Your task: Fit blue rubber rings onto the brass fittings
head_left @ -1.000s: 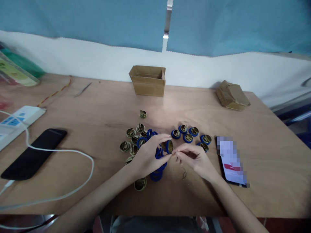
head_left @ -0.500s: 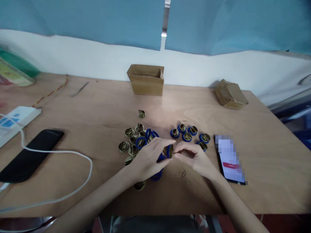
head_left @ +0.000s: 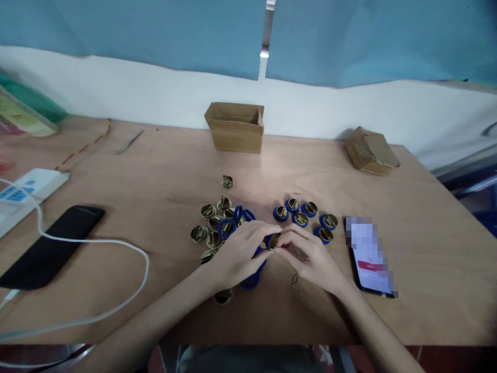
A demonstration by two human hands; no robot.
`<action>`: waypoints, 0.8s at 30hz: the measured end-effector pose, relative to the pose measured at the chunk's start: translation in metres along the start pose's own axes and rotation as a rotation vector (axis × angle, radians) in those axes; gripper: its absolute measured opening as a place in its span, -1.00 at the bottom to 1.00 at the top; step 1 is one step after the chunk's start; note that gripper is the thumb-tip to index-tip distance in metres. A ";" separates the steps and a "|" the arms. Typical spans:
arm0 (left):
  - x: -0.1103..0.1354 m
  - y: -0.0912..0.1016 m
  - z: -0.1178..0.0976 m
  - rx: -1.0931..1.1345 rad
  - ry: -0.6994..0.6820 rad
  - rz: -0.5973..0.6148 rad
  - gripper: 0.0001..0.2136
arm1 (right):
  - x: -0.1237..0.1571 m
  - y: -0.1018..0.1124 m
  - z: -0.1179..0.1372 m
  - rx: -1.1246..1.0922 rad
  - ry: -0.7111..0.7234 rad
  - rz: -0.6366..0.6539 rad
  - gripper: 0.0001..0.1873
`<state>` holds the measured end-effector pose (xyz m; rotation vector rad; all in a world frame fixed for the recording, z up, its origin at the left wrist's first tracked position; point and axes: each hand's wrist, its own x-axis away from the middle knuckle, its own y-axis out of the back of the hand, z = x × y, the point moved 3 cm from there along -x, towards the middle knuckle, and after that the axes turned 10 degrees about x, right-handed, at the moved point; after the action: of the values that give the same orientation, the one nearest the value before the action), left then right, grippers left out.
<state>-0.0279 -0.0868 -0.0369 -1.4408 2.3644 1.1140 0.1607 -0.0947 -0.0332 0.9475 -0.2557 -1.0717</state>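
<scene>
My left hand (head_left: 243, 254) pinches a round brass-coloured piece (head_left: 274, 240) in a blue ring between thumb and fingers. On the right edge of that piece, the thumb and fingertips of my right hand (head_left: 310, 254) close in a pinch, partly covering it. Beside and under my left hand lie several round brass pieces (head_left: 207, 211) without rings and several loose blue rings (head_left: 227, 228). Beyond my right hand sits a group of brass pieces fitted with blue rings (head_left: 300, 219). A thin dark loop (head_left: 294, 280) rests below my right hand.
An open cardboard box (head_left: 236, 140) stands at the back, and a crumpled box (head_left: 373, 151) at back right. A phone (head_left: 368, 264) with a lit screen lies right. To the left are a black phone-like device (head_left: 50, 248), a white cable (head_left: 132, 246) and a power strip (head_left: 34, 189).
My right hand's fingers have moved left onto the held piece and now cover more of it. My left hand keeps hold of it. The view has shifted slightly.
</scene>
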 end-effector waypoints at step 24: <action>0.002 0.006 -0.006 -0.126 -0.227 0.026 -0.66 | 0.005 -0.001 0.035 0.504 0.215 -0.228 -0.79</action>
<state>-0.0324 -0.0906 -0.0298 -1.2471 2.1964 1.3764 0.1414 -0.1175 -0.0143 1.5637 -0.2486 -1.1241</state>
